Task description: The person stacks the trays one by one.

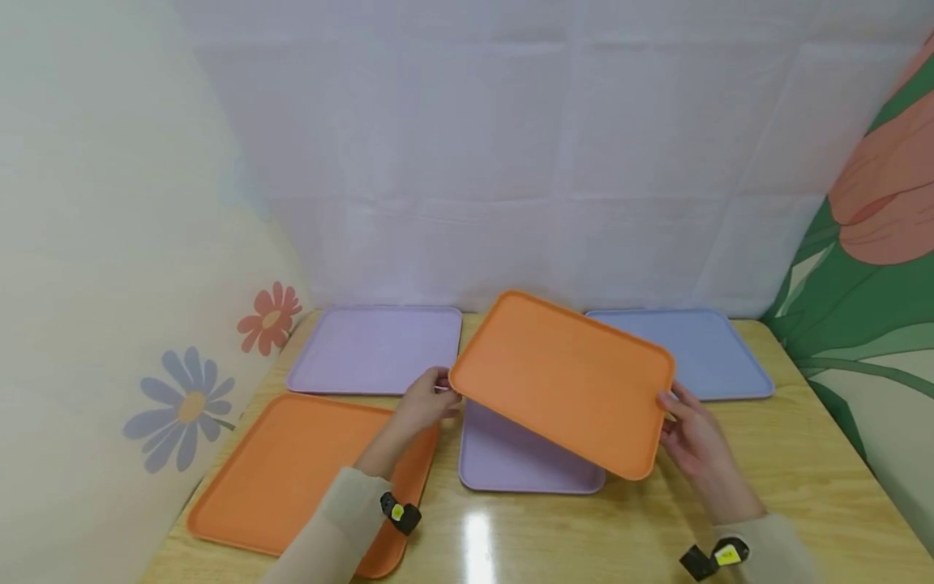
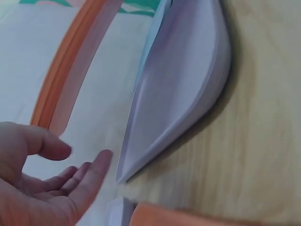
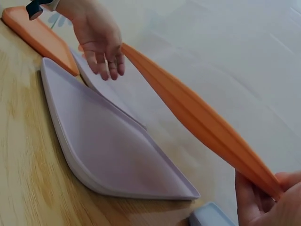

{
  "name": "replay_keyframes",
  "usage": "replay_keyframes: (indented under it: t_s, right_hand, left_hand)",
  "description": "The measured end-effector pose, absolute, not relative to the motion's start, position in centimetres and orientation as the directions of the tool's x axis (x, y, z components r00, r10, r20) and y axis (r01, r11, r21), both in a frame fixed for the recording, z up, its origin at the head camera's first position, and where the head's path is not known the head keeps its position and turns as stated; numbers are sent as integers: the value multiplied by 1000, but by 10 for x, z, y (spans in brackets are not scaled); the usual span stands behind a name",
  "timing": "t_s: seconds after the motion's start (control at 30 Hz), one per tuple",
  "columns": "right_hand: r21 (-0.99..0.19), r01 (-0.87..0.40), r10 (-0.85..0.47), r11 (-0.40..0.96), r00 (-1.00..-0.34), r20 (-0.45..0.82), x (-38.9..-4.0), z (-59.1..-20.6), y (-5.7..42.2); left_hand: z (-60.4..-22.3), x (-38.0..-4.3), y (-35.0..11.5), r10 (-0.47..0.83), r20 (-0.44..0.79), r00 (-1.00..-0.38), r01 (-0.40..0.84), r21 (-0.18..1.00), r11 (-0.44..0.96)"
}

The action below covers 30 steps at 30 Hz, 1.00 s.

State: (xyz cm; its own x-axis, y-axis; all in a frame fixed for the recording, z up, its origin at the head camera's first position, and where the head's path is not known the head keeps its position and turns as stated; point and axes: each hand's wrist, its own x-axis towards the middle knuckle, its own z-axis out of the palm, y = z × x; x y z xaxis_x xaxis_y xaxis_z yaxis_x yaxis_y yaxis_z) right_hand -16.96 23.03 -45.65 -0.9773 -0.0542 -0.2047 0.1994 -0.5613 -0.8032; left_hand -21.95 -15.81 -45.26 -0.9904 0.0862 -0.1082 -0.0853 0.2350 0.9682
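Note:
An orange tray (image 1: 565, 381) hangs tilted above the table, its right end lower than its left. My right hand (image 1: 696, 442) grips its right edge, thumb on the upper face and fingers beneath; the right wrist view shows this hand (image 3: 268, 202) at the tray's near end. At the opposite end is my left hand (image 1: 429, 401). Its thumb and fingers are spread apart in the left wrist view, the hand (image 2: 51, 183) right by the tray's edge with nothing between the fingers. Below lies a purple tray (image 1: 521, 454), partly hidden by the raised one.
Another orange tray (image 1: 292, 470) lies at the front left, under my left forearm. A second purple tray (image 1: 383, 349) sits at the back left, and a blue tray (image 1: 686, 349) at the back right. White cloth (image 1: 452, 162) hangs behind the wooden table (image 1: 803, 478).

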Motion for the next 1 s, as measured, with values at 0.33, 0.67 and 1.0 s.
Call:
replay_keyframes:
  t_s: [0.33, 0.67, 1.0]
  right_hand:
    - [-793, 177, 59, -582, -964, -259, -170, -454, 200]
    - [-771, 169, 111, -614, -949, -296, -168, -454, 176]
    - [-734, 116, 135, -670, -952, -275, -162, -454, 153]
  left_hand:
    - [-456, -204, -129, 29, -64, -998, -67, 993, -98]
    - [-457, -201, -113, 24, -38, -999, -42, 978, -204]
    - [-451, -206, -108, -21, -74, -997, -64, 951, -303]
